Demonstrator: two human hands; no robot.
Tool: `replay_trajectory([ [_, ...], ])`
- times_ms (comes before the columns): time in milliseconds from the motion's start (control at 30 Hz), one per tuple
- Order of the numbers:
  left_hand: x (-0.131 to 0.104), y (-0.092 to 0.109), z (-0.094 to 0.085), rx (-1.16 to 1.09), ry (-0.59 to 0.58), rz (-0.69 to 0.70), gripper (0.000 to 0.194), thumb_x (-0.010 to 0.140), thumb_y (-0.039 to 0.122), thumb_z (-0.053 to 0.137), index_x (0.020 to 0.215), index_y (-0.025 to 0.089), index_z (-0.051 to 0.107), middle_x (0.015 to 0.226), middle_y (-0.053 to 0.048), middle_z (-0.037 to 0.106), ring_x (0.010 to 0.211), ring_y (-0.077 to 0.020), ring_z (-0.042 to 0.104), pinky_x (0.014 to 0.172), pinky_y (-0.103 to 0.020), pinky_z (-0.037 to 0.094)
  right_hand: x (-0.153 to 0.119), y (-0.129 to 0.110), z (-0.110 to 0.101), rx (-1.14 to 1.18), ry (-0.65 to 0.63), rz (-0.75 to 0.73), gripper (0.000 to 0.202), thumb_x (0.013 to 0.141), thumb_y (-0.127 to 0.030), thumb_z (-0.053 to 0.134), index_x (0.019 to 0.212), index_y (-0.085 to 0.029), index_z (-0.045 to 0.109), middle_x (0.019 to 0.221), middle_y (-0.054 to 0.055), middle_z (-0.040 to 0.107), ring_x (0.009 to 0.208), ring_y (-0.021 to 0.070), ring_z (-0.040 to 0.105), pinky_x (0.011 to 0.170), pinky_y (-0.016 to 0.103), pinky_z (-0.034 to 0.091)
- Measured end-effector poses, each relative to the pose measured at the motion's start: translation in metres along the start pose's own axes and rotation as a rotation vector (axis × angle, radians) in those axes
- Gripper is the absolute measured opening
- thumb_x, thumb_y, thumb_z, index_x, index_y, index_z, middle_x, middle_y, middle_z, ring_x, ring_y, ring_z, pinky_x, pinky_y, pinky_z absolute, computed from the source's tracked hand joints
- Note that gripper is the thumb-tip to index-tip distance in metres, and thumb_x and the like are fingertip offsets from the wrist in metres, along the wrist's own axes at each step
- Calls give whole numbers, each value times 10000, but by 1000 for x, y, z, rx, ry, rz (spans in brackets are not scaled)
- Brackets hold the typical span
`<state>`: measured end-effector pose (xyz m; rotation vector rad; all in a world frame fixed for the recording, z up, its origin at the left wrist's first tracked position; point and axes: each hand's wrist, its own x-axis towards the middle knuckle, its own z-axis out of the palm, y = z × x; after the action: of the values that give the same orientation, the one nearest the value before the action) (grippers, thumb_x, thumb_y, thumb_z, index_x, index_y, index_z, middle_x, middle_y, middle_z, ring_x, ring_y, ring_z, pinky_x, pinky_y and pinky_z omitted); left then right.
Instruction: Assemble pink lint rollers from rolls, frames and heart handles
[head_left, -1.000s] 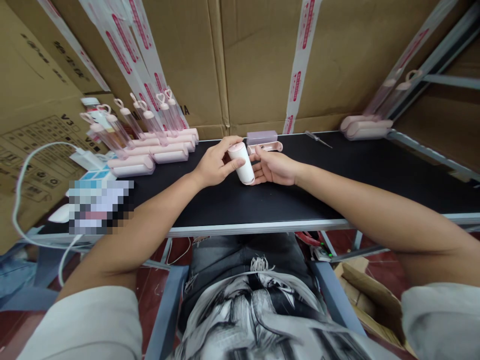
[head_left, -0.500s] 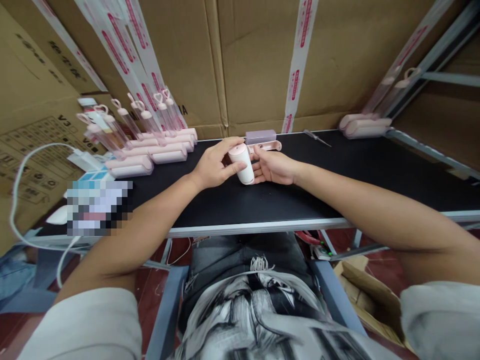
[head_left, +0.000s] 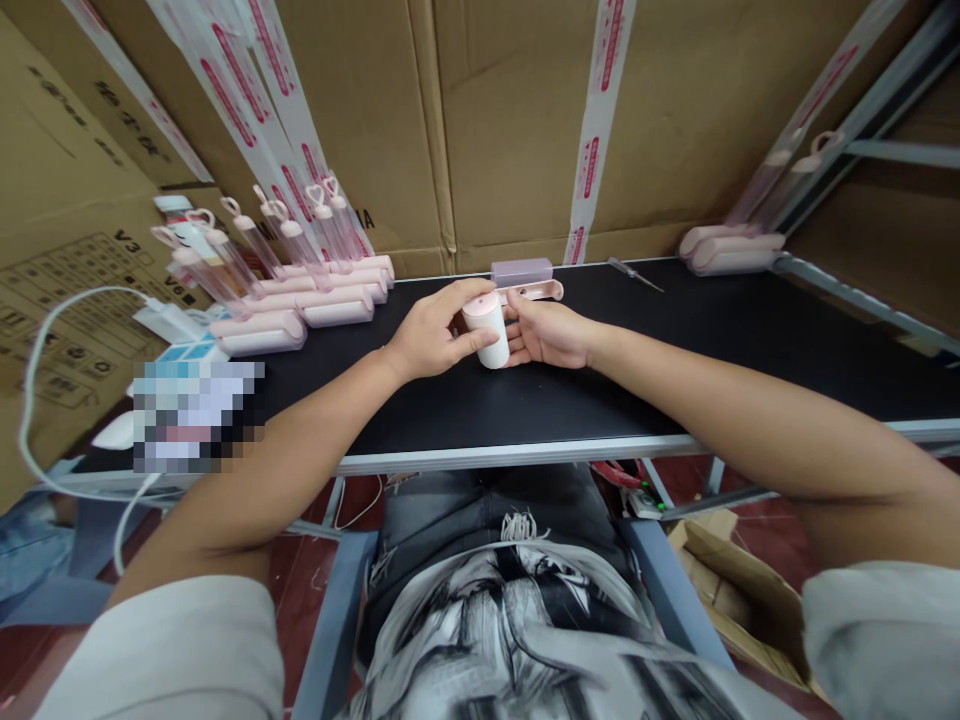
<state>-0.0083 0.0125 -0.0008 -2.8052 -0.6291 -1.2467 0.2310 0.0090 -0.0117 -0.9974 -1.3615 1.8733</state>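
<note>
A white cylinder with a pale pink end [head_left: 487, 335] is above the black table, slightly tilted, its pink end up. My left hand [head_left: 436, 330] is closed around its left side, thumb across the front and fingers over the top. My right hand [head_left: 551, 332] is at the cylinder's right side, its fingers reaching to the lower edge and partly hidden behind it. The right thumb points up beside the cylinder. Just behind the hands lies a long pink shell piece [head_left: 536, 291], and beyond it a translucent lilac block [head_left: 521, 271].
Several pink-and-white cases [head_left: 334, 307] with clear heart-topped tubes stand at the back left. Similar cases [head_left: 735, 254] are at the back right. A thin metal tool [head_left: 635, 275] lies near the cardboard wall [head_left: 517, 120]. A white cable [head_left: 34, 390] runs along the left.
The cylinder has turned a little more upright, its pink end shifting slightly right and down. My left hand moved with it; my right hand stayed nearly still.
</note>
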Motion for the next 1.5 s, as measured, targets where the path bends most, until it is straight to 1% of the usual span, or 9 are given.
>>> replay_trajectory([
  [200,-1,-1,1,-13,-58,-14,683,1004,662,682,1482,176,638,1447,-161,742,1322,-295,734,1160,-442,575,1,0,-2,4,-2,9,681,1110,-742,297,1134,-180,682,948,147,823,824,230,795,758,338,670],
  [367,-1,2,5,-63,-106,-54,669,988,500,751,1558,192,585,1549,-165,684,1417,-319,681,1219,-476,541,2,1,-1,3,0,8,675,1107,-746,325,1149,-183,694,946,142,826,798,231,785,758,354,675],
  [600,-7,8,12,-84,-229,-76,895,967,340,735,1732,258,277,1741,-181,468,1486,-360,631,1188,-508,574,3,5,-2,21,9,-73,605,1104,-728,411,1171,-198,696,1012,132,836,803,233,797,750,370,681],
  [767,-6,3,14,-98,-102,-99,962,1018,597,656,1769,341,111,1810,-177,331,1543,-415,555,1172,-606,575,2,2,-6,101,-5,-220,605,1060,-777,481,1205,-221,672,1028,110,834,832,239,804,817,415,688],
  [900,-2,0,11,-96,9,-132,1079,972,818,588,1775,365,26,1826,-180,267,1594,-460,469,1183,-656,541,-7,-4,-2,171,-10,-276,501,1076,-707,516,1293,-268,620,1080,61,837,863,228,809,906,444,683],
  [1167,-2,-4,20,-161,40,-224,1067,966,868,522,1777,387,23,1786,-192,338,1518,-431,561,1020,-544,651,-9,-7,0,140,-33,-295,406,1048,-626,627,1318,-325,590,1086,18,833,912,214,820,952,437,675],
  [1333,-2,-11,19,-117,93,-241,995,998,785,561,1778,400,77,1740,-184,419,1499,-426,577,1011,-556,644,-5,-10,-13,-15,155,-418,369,1006,-599,705,1190,-290,621,1119,48,803,955,220,806,918,432,678],
  [1433,-2,-15,16,-85,93,-234,959,1008,762,566,1776,386,132,1740,-176,428,1495,-415,581,1052,-574,623,0,-12,-31,-300,394,-559,256,954,-455,747,1090,-255,664,1033,54,770,880,223,771,835,409,660],
  [1500,-2,-16,14,-78,91,-210,940,1010,755,565,1771,368,170,1746,-174,425,1498,-407,578,1089,-590,602,6,-14,-48,-548,585,-648,169,936,-364,698,1036,-228,699,976,65,754,889,236,744,872,423,636],
])
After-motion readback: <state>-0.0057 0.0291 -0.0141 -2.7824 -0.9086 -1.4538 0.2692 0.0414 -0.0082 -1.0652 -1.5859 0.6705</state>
